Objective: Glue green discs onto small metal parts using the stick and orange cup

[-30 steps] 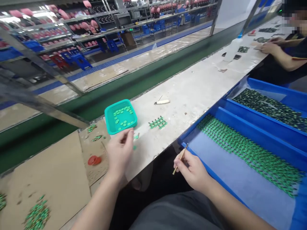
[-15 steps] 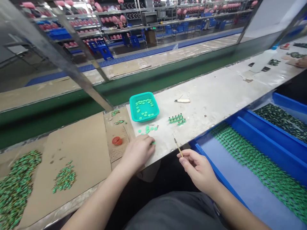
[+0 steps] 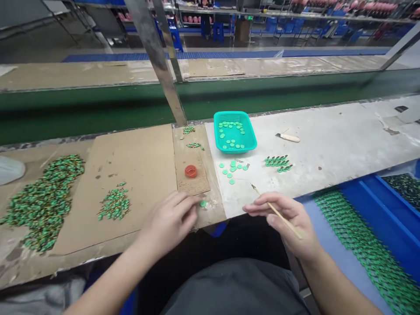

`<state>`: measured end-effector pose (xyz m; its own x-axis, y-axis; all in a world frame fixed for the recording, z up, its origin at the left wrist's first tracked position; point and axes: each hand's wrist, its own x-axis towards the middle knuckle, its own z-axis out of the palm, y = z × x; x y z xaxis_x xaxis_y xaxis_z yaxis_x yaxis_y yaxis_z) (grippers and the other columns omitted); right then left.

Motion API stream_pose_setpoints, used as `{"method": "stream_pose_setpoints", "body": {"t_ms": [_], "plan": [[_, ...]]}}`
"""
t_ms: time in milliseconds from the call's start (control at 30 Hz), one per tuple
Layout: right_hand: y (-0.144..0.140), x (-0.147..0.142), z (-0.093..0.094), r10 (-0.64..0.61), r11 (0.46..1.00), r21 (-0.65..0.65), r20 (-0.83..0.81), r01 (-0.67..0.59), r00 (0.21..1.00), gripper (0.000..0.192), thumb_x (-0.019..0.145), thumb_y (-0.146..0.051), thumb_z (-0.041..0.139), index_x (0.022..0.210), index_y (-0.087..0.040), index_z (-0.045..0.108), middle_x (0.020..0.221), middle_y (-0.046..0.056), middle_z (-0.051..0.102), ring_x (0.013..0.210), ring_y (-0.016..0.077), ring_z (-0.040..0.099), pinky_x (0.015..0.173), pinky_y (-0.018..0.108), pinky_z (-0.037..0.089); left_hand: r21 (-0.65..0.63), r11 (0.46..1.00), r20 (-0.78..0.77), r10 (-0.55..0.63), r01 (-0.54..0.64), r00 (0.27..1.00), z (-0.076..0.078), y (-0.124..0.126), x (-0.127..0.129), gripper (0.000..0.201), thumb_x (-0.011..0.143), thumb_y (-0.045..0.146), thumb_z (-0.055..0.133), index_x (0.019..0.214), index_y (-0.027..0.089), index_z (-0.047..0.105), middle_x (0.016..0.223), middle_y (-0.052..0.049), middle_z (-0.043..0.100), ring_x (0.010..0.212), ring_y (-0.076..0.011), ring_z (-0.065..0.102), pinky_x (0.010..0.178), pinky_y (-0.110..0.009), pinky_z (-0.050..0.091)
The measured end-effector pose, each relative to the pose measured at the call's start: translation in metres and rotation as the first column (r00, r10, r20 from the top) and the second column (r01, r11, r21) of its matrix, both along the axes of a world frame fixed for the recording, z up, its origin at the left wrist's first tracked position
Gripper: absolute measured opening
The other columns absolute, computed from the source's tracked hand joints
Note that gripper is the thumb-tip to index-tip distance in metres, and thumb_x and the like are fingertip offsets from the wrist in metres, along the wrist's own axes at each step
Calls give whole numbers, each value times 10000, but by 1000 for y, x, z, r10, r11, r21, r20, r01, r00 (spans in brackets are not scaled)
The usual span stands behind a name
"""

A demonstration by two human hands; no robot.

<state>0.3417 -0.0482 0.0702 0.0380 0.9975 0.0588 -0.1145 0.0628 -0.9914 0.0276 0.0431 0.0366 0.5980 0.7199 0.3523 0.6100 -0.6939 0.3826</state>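
Our right grip [image 3: 288, 218] pinches a thin wooden brush stick [image 3: 275, 211]; our left grip [image 3: 172, 218], fingers loosely open, has slid nearer along the desk [image 3: 328, 148], dragging one small green plastic disc [image 3: 203, 203] away from the teal mesh basket [image 3: 234, 131].

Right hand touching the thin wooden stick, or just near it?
Touching. The head view shows the right hand pinching the thin wooden stick, whose shaft runs between the fingers and across the palm.
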Motion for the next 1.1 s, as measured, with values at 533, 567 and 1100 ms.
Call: {"method": "stream_pose_setpoints", "body": {"t_ms": [533, 567, 1100], "plan": [[117, -88, -12, -200, 939, 336, 375, 69, 905, 131, 1184, -341, 627, 1105, -263, 697, 928, -8, 769, 820, 146, 796, 780, 310, 681, 145, 989, 59, 35, -43, 998, -26, -29, -20, 260, 1118, 216, 668, 1362, 221, 755, 1261, -62, 847, 1030, -255, 746, 930, -440, 574], [124, -93, -14, -219, 916, 400, 408, 42, 886, 124, 1180, -314, 631, 1079, -264, 683, 921, -16, 755, 800, 139, 785, 760, 302, 665, 171, 985, 31, 19, -24, 999, -28, -30, -21, 273, 1117, 205, 665, 1372, 198, 762, 1291, -65, 847, 1045, -261, 744, 934, -453, 566], [168, -124, -30, -193, 844, 500, 621, -195, 760, 306, 1174, -224, 641, 879, -242, 560, 816, -50, 649, 682, 86, 648, 634, 239, 525, 237, 971, 63, 15, -29, 998, -55, -41, -20, 291, 1101, 203, 652, 1334, 125, 807, 1466, -81, 806, 1136, -314, 696, 914, -516, 452]]}}
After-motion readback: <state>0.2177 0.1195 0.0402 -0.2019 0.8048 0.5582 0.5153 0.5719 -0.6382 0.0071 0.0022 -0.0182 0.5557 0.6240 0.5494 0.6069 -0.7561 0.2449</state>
